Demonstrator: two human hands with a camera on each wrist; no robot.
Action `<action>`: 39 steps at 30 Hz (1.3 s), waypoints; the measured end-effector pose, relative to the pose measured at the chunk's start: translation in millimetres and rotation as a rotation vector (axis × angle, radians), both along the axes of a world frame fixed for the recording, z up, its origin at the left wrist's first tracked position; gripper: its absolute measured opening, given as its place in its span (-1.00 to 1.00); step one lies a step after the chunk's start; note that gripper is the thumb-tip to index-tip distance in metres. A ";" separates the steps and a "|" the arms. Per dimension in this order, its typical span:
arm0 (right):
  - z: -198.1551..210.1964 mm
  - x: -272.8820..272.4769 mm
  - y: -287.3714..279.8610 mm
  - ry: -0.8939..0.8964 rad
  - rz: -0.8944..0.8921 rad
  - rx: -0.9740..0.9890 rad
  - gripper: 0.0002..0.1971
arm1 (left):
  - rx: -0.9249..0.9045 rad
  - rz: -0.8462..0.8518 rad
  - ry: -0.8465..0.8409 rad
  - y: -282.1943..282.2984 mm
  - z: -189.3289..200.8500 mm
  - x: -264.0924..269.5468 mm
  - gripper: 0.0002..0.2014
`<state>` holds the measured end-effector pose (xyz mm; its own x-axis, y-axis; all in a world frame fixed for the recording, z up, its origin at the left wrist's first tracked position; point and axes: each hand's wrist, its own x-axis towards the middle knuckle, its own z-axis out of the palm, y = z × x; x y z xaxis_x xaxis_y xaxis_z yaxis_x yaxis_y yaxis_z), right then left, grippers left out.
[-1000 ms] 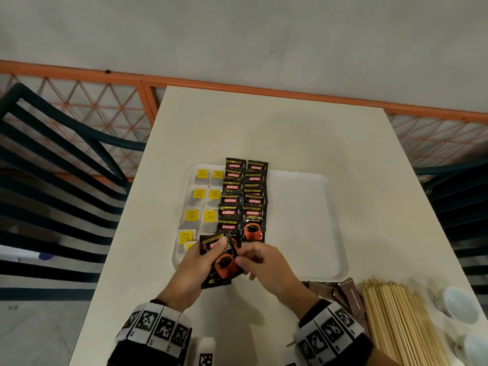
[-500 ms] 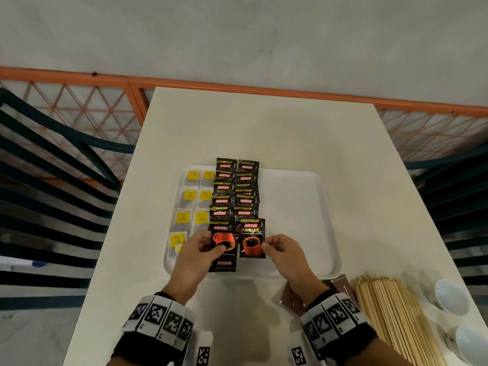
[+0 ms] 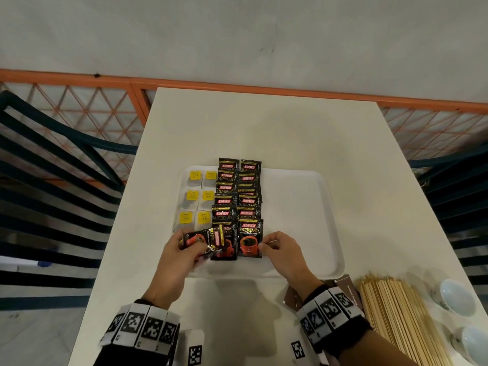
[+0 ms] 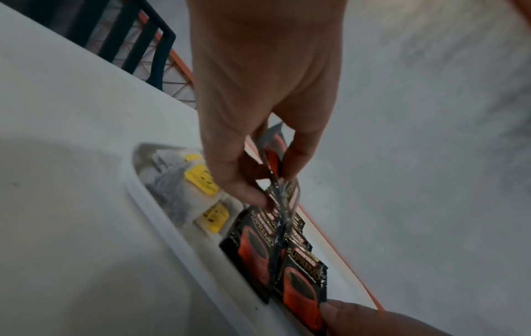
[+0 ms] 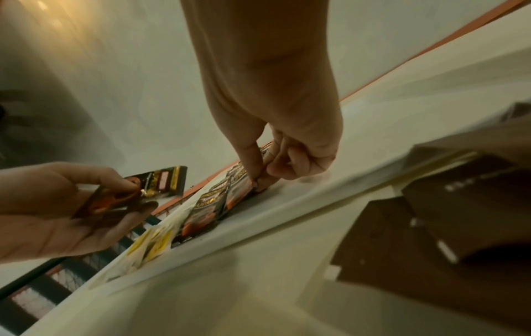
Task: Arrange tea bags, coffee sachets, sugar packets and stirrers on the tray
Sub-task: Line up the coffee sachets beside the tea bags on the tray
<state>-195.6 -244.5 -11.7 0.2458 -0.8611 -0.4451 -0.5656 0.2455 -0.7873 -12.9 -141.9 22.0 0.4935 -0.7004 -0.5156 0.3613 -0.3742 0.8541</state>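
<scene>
A white tray (image 3: 303, 207) lies on the table with yellow-tagged tea bags (image 3: 194, 196) in its left part and two overlapping columns of black coffee sachets (image 3: 239, 194) beside them. My left hand (image 3: 182, 249) holds a loose coffee sachet (image 3: 203, 237) tilted above the tray's near left part; in the left wrist view that held sachet (image 4: 276, 163) sits between thumb and fingers. My right hand (image 3: 277, 247) pinches the right edge of the nearest sachet (image 3: 249, 237) of the right column, which lies flat on the tray. In the right wrist view, thumb and forefinger (image 5: 255, 168) pinch that sachet's corner.
Brown sugar packets (image 3: 346, 286) lie off the tray by my right wrist. A bundle of wooden stirrers (image 3: 396, 313) lies at the near right, with two small white cups (image 3: 454, 297) beyond it. Dark chairs (image 3: 52, 180) flank the table; an orange railing (image 3: 237, 85) runs behind.
The right hand took one sachet from the left hand's stack and laid it at the near end of the right column. The left hand shifted left, tilting its remaining sachet.
</scene>
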 end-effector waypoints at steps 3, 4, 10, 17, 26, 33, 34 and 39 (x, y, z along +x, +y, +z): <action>1.9 0.8 -0.2 0.036 -0.010 -0.044 -0.90 | 0.051 -0.017 -0.067 4.5 -1.9 1.9 -0.77; 2.3 0.8 -0.5 0.050 -0.007 -0.060 -0.89 | 0.057 -0.020 -0.082 5.1 -2.2 2.0 -0.77; 3.7 2.4 1.5 0.119 0.082 -0.161 -0.91 | 0.076 -0.065 -0.040 6.5 -5.7 2.6 -0.83; 8.5 -2.5 3.6 0.142 0.118 -0.230 -0.95 | 0.136 -0.166 -0.091 -3.4 -3.5 -15.9 -0.84; 23.5 -21.0 4.4 0.117 0.056 -0.253 -0.95 | 0.197 -0.283 -0.417 -1.0 -20.3 -28.3 -0.75; 28.8 -44.1 7.8 0.126 -0.026 -0.221 -0.95 | 0.173 -0.314 -0.605 0.2 -23.2 -29.6 -0.78; 29.1 -47.1 8.6 0.130 -0.032 -0.217 -0.95 | 0.167 -0.316 -0.626 0.2 -23.4 -29.5 -0.80; 31.6 -55.5 13.2 0.124 -0.053 -0.180 -0.94 | 0.153 -0.354 -0.725 -1.9 -25.5 -28.1 -0.78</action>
